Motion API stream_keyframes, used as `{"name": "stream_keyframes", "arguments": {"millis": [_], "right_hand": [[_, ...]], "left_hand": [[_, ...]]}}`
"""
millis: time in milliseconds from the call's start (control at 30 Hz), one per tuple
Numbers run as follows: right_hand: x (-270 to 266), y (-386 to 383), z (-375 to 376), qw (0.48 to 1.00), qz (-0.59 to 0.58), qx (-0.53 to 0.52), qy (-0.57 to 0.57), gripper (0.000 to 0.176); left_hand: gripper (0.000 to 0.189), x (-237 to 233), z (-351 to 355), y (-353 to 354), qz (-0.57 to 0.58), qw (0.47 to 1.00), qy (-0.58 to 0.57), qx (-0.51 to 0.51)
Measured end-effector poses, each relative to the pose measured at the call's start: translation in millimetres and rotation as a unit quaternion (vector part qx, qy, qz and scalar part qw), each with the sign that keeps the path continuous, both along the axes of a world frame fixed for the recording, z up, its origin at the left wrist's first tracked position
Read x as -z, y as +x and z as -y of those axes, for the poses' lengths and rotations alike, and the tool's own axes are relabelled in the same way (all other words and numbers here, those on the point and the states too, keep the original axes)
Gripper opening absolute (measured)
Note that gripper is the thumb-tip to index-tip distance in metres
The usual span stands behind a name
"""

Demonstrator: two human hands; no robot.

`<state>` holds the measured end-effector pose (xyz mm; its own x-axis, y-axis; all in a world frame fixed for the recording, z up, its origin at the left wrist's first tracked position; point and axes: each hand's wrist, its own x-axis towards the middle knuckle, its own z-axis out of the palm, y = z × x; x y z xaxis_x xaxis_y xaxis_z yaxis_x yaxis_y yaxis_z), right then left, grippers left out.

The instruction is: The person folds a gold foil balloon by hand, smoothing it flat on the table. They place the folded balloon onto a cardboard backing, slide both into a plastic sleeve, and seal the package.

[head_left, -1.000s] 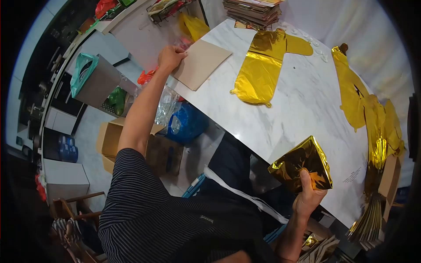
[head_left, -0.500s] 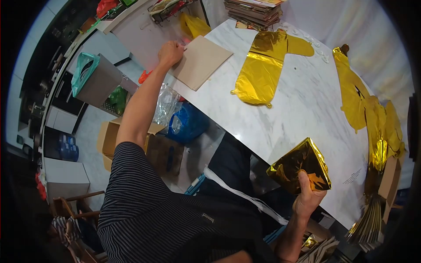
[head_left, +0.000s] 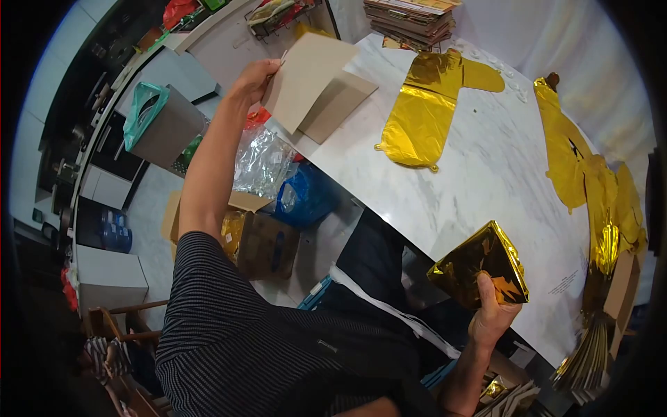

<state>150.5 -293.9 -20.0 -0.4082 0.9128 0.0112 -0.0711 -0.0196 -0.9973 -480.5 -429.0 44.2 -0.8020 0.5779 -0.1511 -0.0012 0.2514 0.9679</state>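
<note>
My left hand (head_left: 258, 78) grips the left edge of a tan cardboard sheet (head_left: 306, 73), which is tilted up off the table. Beneath it lies a second tan sheet (head_left: 338, 104) on the marble table (head_left: 389, 201). My right hand (head_left: 492, 309) is closed round a folded, shiny gold foil piece (head_left: 472, 267), held over the table's near edge. A flat gold foil balloon (head_left: 417, 125) lies on the table between my hands, towards the back.
Printed sheets are stacked (head_left: 410, 21) at the back. More gold foil (head_left: 570, 153) hangs along the right edge, above a cardboard box (head_left: 622, 285). Below left stand a blue bag (head_left: 306, 198), an open carton (head_left: 267, 243) and a bin (head_left: 163, 132). A person sits at lower left.
My left hand has lifted the upper cardboard sheet off the one below and tilted it. My right hand still holds the folded gold foil. The view has shifted slightly.
</note>
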Motion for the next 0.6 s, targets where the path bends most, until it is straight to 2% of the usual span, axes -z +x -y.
{"name": "stream_keyframes", "arguments": {"millis": [67,100,167,200,267,300,333,367,400,433,500,533,600], "right_hand": [[3,2,-1,1.0,-0.001,-0.004,0.009,0.03],[2,2,0,1.0,-0.001,-0.003,0.008,0.03],[0,1,1,1.0,-0.011,-0.01,0.009,0.029],[0,1,0,1.0,-0.011,-0.01,0.008,0.029],[2,3,0,1.0,-0.003,-0.011,0.011,0.029],[1,2,2,1.0,0.0,-0.009,0.008,0.029],[-2,1,2,1.0,0.0,-0.009,0.01,0.029],[-3,0,1,1.0,0.0,-0.008,0.013,0.029],[-1,0,2,1.0,-0.011,-0.005,0.019,0.028],[-1,1,3,1.0,-0.009,-0.002,0.016,0.028],[-3,-1,4,1.0,-0.013,-0.001,0.025,0.028],[-2,-1,4,1.0,-0.011,-0.003,0.023,0.028],[1,-1,1,1.0,-0.003,-0.002,0.023,0.026]], "left_hand": [[0.021,1,3,0,0.049,0.996,0.08,0.008],[0.021,8,4,-5,0.049,0.996,0.079,0.009],[0.023,19,5,-4,-0.07,0.994,-0.08,-0.011],[0.023,22,3,0,-0.069,0.994,-0.081,-0.011],[0.029,31,-8,17,-0.163,0.955,-0.247,-0.014],[0.029,32,-11,29,-0.161,0.955,-0.25,-0.012],[0.032,31,-13,41,-0.313,0.904,-0.29,-0.01],[0.035,28,-14,54,-0.457,0.83,-0.321,-0.008],[0.047,24,-9,72,-0.508,0.812,-0.287,0.007],[0.047,25,-5,90,-0.508,0.812,-0.288,0.012],[0.054,28,8,126,-0.586,0.779,-0.203,0.094],[0.054,25,15,148,-0.583,0.78,-0.206,0.095],[0.06,14,24,183,-0.524,0.779,-0.287,0.19]]}}
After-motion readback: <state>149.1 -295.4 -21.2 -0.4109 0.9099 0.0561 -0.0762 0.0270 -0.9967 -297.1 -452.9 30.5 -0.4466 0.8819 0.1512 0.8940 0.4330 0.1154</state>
